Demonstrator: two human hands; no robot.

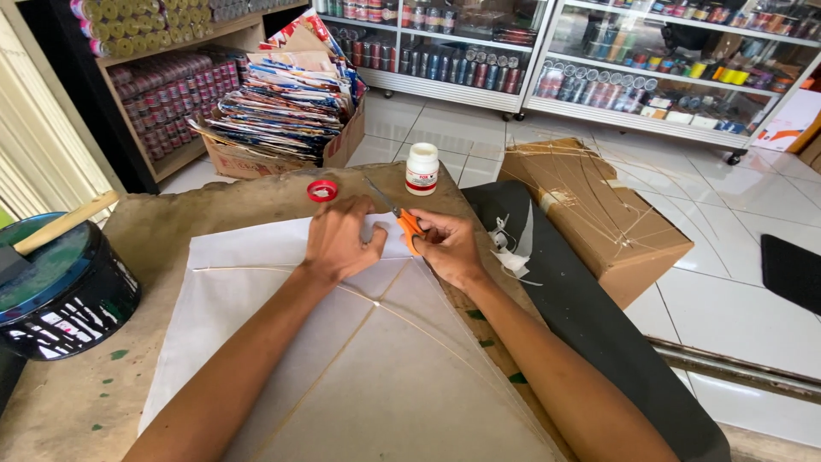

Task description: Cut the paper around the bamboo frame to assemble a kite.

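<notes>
White paper kite (359, 342) with thin crossed bamboo spars, flat on the worktable, orange-handled scissors (402, 218) at its top edge, blades angled away

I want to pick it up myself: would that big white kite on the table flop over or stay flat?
The white kite would probably stay fairly flat, since thin sticks cross beneath its paper. It likely weighs very little, being only a thin sheet on slim sticks. It may tear easily; the left hand presses it down while the right hand holds orange-handled scissors at its top edge.

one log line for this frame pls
left hand: flat on white paper | right hand: holds orange scissors | nearby: glue bottle, red ring
</notes>
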